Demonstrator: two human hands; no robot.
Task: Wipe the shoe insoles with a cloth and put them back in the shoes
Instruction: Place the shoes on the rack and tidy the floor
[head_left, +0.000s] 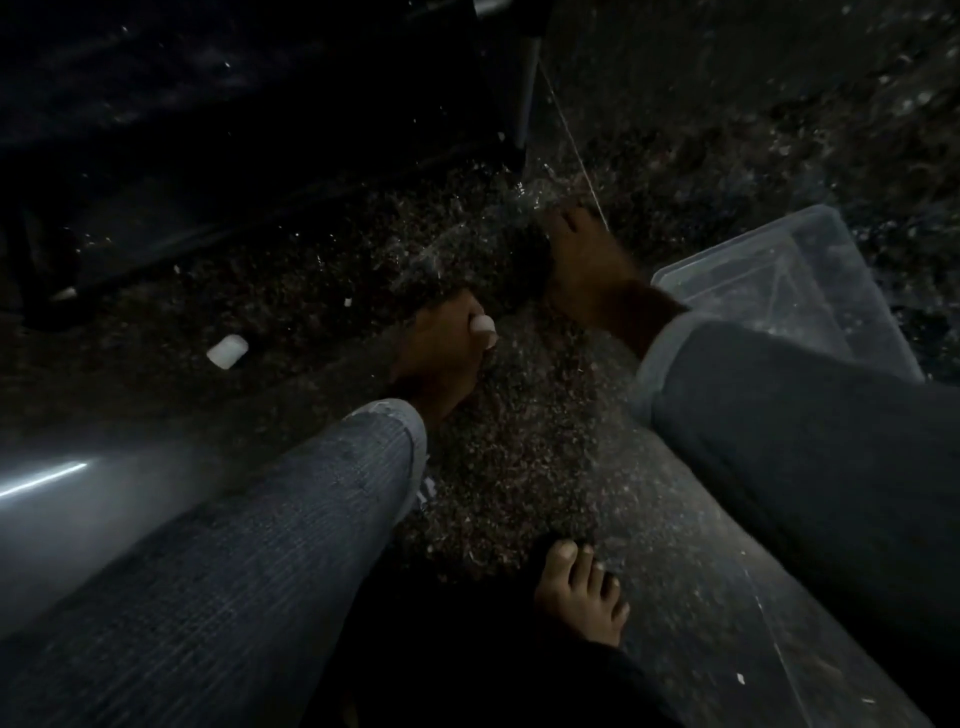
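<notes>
The scene is very dark. My left hand (441, 358) is low over the speckled floor, fingers closed around a small white piece (482, 326); I cannot tell what the piece is. My right hand (584, 265) reaches further forward, its fingers pointing away from me, and rests against a dark shape (527, 254) on the floor that is too dim to identify. Its grip is hidden in the dark. No shoe, insole or cloth can be made out clearly.
A clear plastic tub (831, 234) lies on the floor to the right of my right arm. A small white object (227, 352) lies on the floor to the left. My bare foot (582, 592) stands near the bottom. Dark furniture (234, 130) fills the upper left.
</notes>
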